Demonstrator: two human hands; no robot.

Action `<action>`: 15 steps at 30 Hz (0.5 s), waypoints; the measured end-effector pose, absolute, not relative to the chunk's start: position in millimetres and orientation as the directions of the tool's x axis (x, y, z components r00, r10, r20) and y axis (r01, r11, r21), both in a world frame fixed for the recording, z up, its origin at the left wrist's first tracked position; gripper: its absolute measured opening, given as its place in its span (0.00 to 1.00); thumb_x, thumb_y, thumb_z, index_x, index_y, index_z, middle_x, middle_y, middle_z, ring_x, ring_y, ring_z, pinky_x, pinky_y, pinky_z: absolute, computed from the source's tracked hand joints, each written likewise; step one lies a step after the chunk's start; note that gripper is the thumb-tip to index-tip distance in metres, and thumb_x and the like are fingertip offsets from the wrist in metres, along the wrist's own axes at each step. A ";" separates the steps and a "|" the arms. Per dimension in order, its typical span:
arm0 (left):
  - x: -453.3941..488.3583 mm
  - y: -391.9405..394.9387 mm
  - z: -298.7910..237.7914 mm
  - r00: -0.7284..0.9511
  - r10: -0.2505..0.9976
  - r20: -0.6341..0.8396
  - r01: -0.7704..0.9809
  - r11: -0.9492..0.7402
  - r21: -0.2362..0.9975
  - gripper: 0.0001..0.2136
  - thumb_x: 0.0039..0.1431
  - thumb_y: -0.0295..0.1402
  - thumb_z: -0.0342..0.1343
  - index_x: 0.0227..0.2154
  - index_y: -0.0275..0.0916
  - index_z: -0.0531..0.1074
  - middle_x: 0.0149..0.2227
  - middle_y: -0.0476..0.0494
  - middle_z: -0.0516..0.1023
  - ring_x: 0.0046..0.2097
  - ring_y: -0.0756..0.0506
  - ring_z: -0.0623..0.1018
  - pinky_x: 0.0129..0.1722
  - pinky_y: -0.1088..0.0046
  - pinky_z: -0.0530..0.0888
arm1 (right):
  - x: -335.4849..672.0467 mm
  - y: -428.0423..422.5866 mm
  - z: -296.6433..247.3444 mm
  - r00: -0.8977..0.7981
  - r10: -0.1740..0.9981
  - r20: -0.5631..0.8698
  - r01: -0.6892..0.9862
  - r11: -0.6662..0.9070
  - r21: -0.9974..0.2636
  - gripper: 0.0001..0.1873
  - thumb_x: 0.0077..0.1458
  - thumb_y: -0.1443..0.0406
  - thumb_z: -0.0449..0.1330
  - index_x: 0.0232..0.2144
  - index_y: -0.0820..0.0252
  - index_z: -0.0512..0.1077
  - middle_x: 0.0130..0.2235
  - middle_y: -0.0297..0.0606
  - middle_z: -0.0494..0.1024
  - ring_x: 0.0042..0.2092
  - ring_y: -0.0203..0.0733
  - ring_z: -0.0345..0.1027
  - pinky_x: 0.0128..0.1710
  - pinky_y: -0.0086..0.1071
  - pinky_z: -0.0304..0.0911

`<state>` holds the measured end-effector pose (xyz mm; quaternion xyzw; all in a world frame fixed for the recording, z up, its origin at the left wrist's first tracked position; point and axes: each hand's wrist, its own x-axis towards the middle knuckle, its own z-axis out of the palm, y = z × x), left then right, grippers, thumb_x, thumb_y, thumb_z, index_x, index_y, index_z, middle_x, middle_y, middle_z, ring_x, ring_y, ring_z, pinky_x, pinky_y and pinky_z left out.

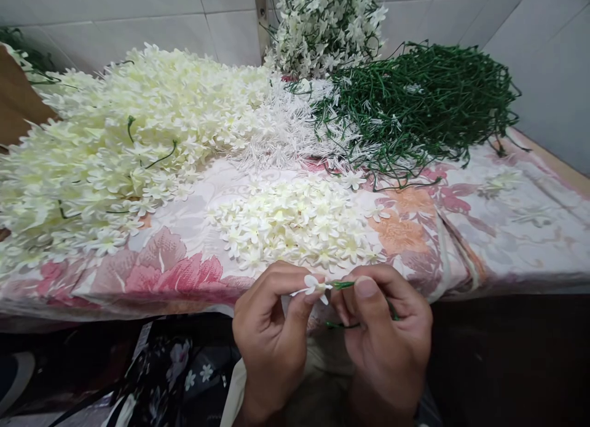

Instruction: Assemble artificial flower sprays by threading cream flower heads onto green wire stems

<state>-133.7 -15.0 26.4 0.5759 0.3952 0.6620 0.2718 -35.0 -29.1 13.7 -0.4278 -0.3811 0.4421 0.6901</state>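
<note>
My left hand pinches a small white plastic flower between thumb and fingers. My right hand is closed around a thin green plastic stem, whose tip meets the flower. Both hands are held just below the front edge of the table, close together. Right beyond them lies a loose heap of white flower heads on the floral cloth.
A big pile of cream-white flowers covers the left of the table. A tangle of green stems lies at the back right, white spiky pieces in the middle, and finished white sprays against the tiled wall. Dark floral fabric is below.
</note>
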 end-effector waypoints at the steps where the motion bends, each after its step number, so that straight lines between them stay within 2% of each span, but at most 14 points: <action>1: -133.5 -14.9 26.1 -0.187 0.815 0.549 0.096 -0.541 0.836 0.07 0.56 0.18 0.55 0.31 0.36 0.71 0.30 0.51 0.74 0.34 0.54 0.73 0.34 0.81 0.71 | -35.3 -28.8 14.5 0.308 0.939 0.151 -0.290 0.244 -0.925 0.06 0.60 0.64 0.58 0.31 0.58 0.71 0.20 0.29 0.60 0.22 0.29 0.53 0.20 0.23 0.53; 7: -131.8 -15.0 25.6 -0.178 0.813 0.554 0.112 -0.542 0.833 0.07 0.55 0.17 0.55 0.32 0.35 0.71 0.30 0.51 0.74 0.34 0.54 0.74 0.34 0.81 0.71 | -38.5 -28.0 16.4 0.268 0.948 0.170 -0.293 0.248 -0.923 0.08 0.61 0.63 0.57 0.30 0.58 0.70 0.20 0.29 0.60 0.22 0.28 0.53 0.20 0.21 0.53; 12: -131.2 -15.8 24.5 -0.181 0.803 0.567 0.113 -0.556 0.823 0.08 0.54 0.15 0.55 0.31 0.34 0.71 0.30 0.50 0.74 0.35 0.54 0.74 0.35 0.80 0.71 | -38.1 -29.6 14.7 0.225 0.965 0.137 -0.226 0.188 -0.956 0.06 0.61 0.62 0.57 0.34 0.56 0.72 0.27 0.32 0.68 0.25 0.30 0.58 0.22 0.22 0.56; 15: -131.6 -15.2 23.8 -0.173 0.785 0.595 0.120 -0.583 0.804 0.09 0.53 0.14 0.55 0.32 0.33 0.72 0.31 0.49 0.75 0.35 0.54 0.74 0.36 0.79 0.72 | -37.4 -29.4 15.2 0.196 0.970 0.145 -0.256 0.194 -0.947 0.06 0.63 0.63 0.55 0.36 0.55 0.72 0.24 0.31 0.66 0.24 0.29 0.57 0.22 0.23 0.56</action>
